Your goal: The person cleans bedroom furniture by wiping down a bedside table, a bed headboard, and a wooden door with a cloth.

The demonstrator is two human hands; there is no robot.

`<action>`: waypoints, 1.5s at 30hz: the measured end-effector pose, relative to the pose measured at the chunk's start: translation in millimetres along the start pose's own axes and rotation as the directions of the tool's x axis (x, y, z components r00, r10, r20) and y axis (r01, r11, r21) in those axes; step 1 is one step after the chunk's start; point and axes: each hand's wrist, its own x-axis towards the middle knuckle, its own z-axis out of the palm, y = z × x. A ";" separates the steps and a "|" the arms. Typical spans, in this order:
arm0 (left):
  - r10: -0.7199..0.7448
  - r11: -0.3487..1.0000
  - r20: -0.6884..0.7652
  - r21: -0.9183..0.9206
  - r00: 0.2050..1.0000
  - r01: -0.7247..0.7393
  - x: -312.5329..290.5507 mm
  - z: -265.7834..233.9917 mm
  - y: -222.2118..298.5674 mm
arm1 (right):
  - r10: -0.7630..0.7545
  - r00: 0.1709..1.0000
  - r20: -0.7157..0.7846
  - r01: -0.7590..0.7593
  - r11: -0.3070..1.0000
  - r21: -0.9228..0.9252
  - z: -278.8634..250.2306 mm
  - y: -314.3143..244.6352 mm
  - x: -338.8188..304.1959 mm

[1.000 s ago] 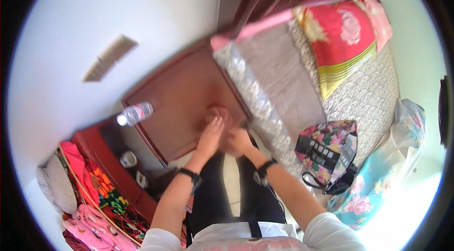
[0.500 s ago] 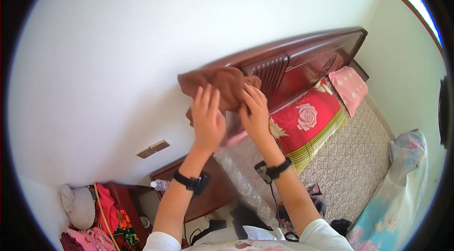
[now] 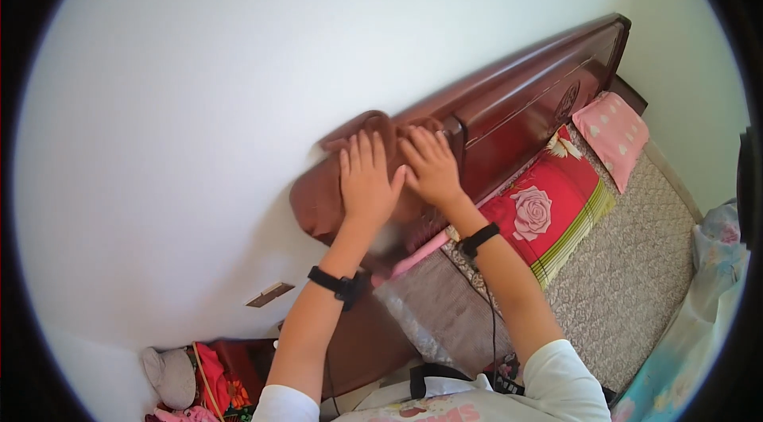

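A brown cloth (image 3: 314,198) lies bunched over the near end of the dark red wooden headboard (image 3: 528,100), draping down its left side. Palm down on the cloth, my left hand (image 3: 367,182) has its fingers stretched out. Just to the right, my right hand (image 3: 433,173) also rests on the cloth, fingers spread and slightly bent. The two thumbs almost meet. Part of the headboard end is hidden under the cloth and my hands.
Right of my arms is a bed with a patterned mattress (image 3: 648,239), a red floral pillow (image 3: 540,211) and a pink pillow (image 3: 613,134). A brown bedside table (image 3: 366,346) stands below my left arm. On the wall is a socket plate (image 3: 270,295). Clothes (image 3: 211,374) lie lower left.
The cloth has spread lower and further left over the headboard end, and my hands now lie flatter on it. The view has shifted, so the bed appears further right.
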 end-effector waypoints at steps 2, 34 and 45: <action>0.016 1.000 0.014 -0.014 1.000 -0.015 20.2 19.2 22.0 | 0.054 0.997 -0.050 -0.059 0.994 -0.089 -10.0 43.9 -3.2; -0.199 0.760 0.311 -0.550 0.930 0.346 -189.7 66.9 53.9 | 0.256 0.897 0.360 -0.409 0.790 0.458 41.1 -35.7 -163.5; -0.754 0.578 0.009 -0.464 0.656 0.671 -414.4 -204.5 12.6 | -0.410 0.465 0.785 -0.844 0.060 0.532 -16.0 -347.9 -184.6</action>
